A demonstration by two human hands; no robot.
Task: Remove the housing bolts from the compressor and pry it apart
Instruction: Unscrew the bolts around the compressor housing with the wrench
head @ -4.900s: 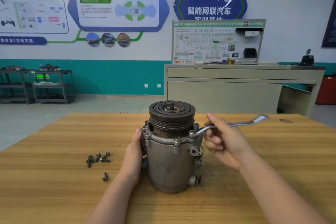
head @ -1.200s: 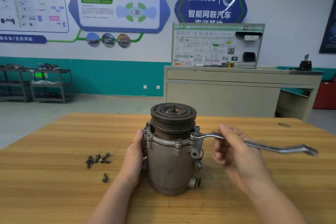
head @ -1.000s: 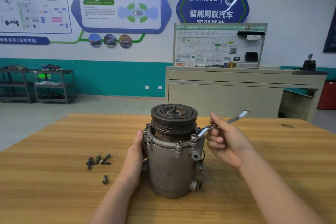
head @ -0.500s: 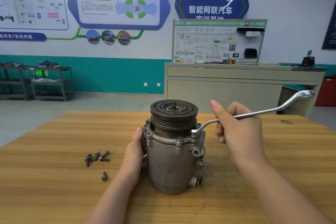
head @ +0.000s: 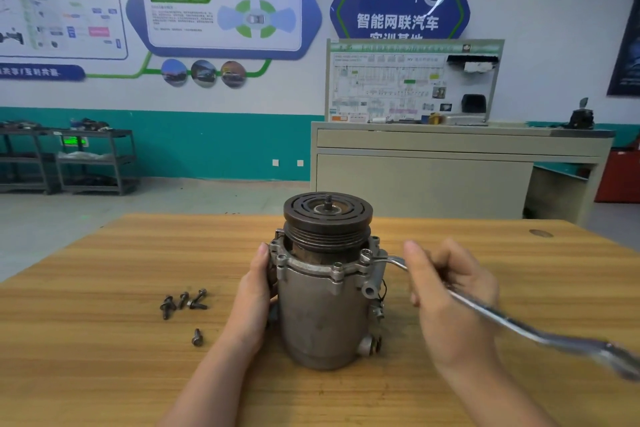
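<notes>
**Four bolts out, wrench on the flange**

The compressor (head: 325,291) stands upright in the middle of the wooden desk (head: 104,374), dull cast-metal body below, dark grooved pulley (head: 328,218) on top with a threaded shaft stub poking up. The left hand (head: 254,298) grips its left side, steadying it. The right hand (head: 450,288) has its fingers (head: 415,253) curled round a shiny cranked wrench (head: 512,319), whose ring end sits on a bolt (head: 366,256) at the flange's right edge. Four removed bolts (head: 183,302) lie loose on the desk, well left of the body: three clustered, one nearer. Other bolt heads show round the flange, so by my reckoning unbolting is partway through, and the prying hasn't begun; the housing halves look closed.
</notes>
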